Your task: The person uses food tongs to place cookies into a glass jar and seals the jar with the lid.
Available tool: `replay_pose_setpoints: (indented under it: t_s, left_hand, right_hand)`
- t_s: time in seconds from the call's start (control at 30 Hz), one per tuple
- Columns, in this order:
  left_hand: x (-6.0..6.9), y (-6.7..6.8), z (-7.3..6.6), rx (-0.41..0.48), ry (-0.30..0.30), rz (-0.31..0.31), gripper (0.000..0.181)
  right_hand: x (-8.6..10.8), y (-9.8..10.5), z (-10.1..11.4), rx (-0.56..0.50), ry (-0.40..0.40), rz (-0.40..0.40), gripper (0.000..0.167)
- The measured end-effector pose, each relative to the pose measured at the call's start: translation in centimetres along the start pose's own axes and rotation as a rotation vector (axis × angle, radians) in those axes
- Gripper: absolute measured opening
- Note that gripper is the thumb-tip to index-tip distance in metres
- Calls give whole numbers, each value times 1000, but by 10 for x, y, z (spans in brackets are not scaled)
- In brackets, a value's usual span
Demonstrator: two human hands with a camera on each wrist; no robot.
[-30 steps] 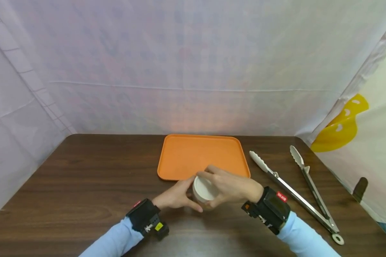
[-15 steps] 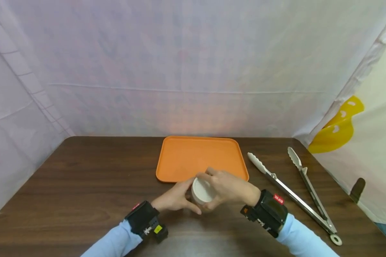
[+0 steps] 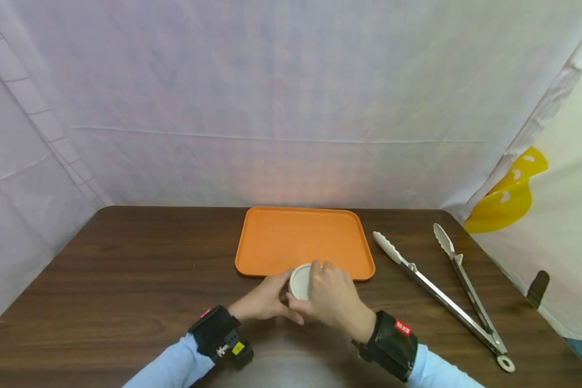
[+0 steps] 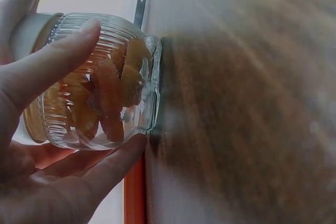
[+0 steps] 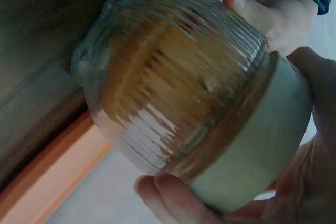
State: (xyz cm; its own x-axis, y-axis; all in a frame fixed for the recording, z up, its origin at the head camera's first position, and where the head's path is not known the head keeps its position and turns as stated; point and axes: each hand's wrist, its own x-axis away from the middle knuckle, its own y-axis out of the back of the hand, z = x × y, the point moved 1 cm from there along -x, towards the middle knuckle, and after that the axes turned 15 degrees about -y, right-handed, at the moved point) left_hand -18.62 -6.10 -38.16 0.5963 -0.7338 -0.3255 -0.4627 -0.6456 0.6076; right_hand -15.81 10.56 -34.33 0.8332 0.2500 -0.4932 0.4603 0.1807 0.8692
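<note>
A ribbed glass jar (image 4: 113, 85) with orange-brown pieces inside stands on the table, capped by a whitish lid (image 3: 299, 283). My left hand (image 3: 267, 297) grips the jar's glass body from the left, thumb on one side and fingers on the other. From the right, my right hand (image 3: 333, 296) holds the lid, with its fingers and thumb bent round the rim. In the right wrist view the lid (image 5: 262, 137) sits against the glass, with a brownish band at the neck. In the head view the hands hide most of the jar's body.
Just behind the hands lies an orange tray (image 3: 300, 237). Long metal tongs (image 3: 446, 298) lie spread on the right of the dark wooden table (image 3: 140, 280). White sheeting (image 3: 271, 108) hangs behind, and a yellow shape (image 3: 504, 199) shows at the right.
My right hand has turned about the lid; its wrist has swung toward me and to the left, and its fingers now point farther forward. The left hand keeps its hold with little movement.
</note>
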Motion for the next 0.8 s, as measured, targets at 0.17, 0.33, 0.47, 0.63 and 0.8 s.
replay_pose_setpoints:
  t_s: [0.17,0.33,0.47,0.63,0.8]
  left_hand:
    - [0,1,0,-18,11,-2,87]
    - [-1,1,1,22,15,9,88]
    - [-1,1,2,52,27,21,89]
    - [-2,1,1,41,35,31,96]
    - [-3,1,2,26,35,41,102]
  right_hand:
    - [3,-1,3,6,-65,5,72]
    - [2,7,-8,-81,-36,208,81]
    - [-5,10,-22,-211,82,393,97]
    - [-11,4,-31,-331,179,487,92]
    - [-10,-3,-32,-384,175,482,78]
